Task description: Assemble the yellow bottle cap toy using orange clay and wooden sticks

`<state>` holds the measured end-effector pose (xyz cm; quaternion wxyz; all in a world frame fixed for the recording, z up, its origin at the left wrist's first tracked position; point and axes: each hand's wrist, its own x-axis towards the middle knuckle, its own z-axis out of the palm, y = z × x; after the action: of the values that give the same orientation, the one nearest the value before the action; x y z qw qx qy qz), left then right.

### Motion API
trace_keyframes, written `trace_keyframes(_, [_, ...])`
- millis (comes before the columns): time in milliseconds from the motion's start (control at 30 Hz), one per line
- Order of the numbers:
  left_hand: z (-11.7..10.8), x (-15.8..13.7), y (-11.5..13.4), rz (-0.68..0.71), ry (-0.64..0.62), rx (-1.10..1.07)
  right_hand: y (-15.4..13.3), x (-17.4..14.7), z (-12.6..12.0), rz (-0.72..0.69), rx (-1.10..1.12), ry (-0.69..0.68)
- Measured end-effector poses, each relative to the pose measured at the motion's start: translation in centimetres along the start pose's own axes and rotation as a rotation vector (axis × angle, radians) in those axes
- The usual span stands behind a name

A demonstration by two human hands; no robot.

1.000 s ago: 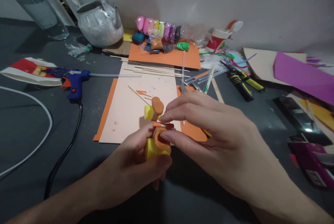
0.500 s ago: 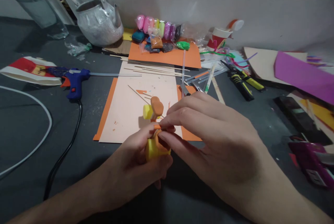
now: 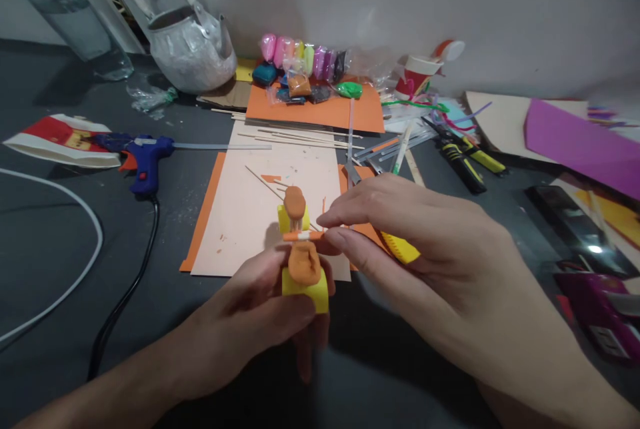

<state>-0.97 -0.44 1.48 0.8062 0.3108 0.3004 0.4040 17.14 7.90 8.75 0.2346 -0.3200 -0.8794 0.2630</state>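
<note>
My left hand (image 3: 245,312) is wrapped round a small craft model with a yellow block (image 3: 315,295) at its near end. Orange-brown clay (image 3: 303,265) with a creased hollow sits on that block. Toward the far end, a rounded orange-brown clay piece (image 3: 295,204) rises beside another yellow block (image 3: 285,218). Across the model's middle lies a thin orange strip (image 3: 291,237) with a white patch. My right hand (image 3: 425,262) pinches the strip's right end between thumb and forefinger. A yellow toothed-edge piece (image 3: 401,249) shows partly behind my right hand.
A pale sheet (image 3: 220,229) with thin sticks lies beyond the hands. Left are a blue glue gun (image 3: 150,162) with its black cord and a metal kettle (image 3: 193,49). Packed clay (image 3: 300,59) lies at the back. Black-and-yellow pliers (image 3: 460,162) and a purple sheet (image 3: 580,142) are right.
My right hand has shifted slightly right, off the clay, uncovering the strip and the hollowed clay. The model has turned a little in my left hand. The yellow toothed piece has come into view.
</note>
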Motion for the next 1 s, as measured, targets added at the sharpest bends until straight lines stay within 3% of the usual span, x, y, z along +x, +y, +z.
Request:
trace_keyframes(167, [0.3,0.7,0.5,0.065,-0.083,-0.171,0.1,0.1,0.1,-0.014,0.059,-0.018])
trace_keyframes(567, [-0.4,0.4,-0.2,0.037,-0.139,-0.059,0.1,0.2,0.2,-0.005,0.175,-0.002])
trace_keyframes(800, [0.0,1.3,0.6,0.081,-0.2,-0.219,0.5,0.4,0.4,0.019,0.244,-0.013])
trace_keyframes(1000, [-0.1,1.4,0.4,0.071,-0.08,-0.283,0.7,0.1,0.2,-0.114,0.136,0.064])
